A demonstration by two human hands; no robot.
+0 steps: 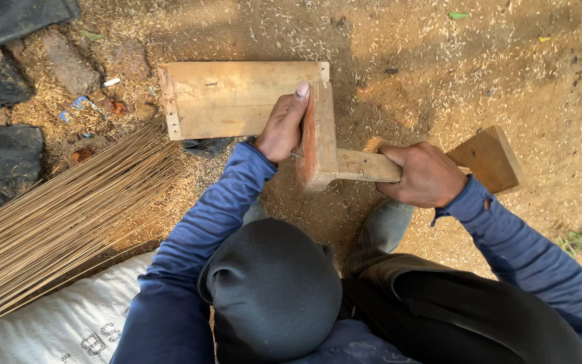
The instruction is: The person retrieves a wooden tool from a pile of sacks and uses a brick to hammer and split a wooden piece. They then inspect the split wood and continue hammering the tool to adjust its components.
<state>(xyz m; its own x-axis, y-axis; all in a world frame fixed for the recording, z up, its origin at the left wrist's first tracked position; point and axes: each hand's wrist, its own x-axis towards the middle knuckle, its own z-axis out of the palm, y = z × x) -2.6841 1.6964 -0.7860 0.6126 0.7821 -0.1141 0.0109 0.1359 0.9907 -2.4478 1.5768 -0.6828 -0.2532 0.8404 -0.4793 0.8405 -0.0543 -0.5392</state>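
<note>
1. We look down on bare sandy ground (520, 61) strewn with pale shavings and chaff, with dark stones (1, 158) along the left edge
2. A low wooden bench (234, 98) lies on the ground ahead of us, its flat plank running left and an upright block (321, 138) standing at its right end
3. A wooden bar (365, 165) sticks out to the right from that block, and a wider wooden paddle (490, 158) shows beyond it
4. Our left hand (283, 128) rests against the left face of the block; the fingers lie pressed together, with the thumb stretched up along the block's top edge
5. Our right hand (426, 175) grips the bar, fingers wrapped tight around it, just beside the paddle
6. Both arms wear blue sleeves (203, 236), and a dark rounded cap (271, 290) fills the bottom middle of the view
7. A bundle of thin brown sticks (62, 222) fans out at the left, lying partly on a white woven sack (55, 323)
8. Small scraps of blue and white litter (82, 104) sit near the bench's left end
</note>
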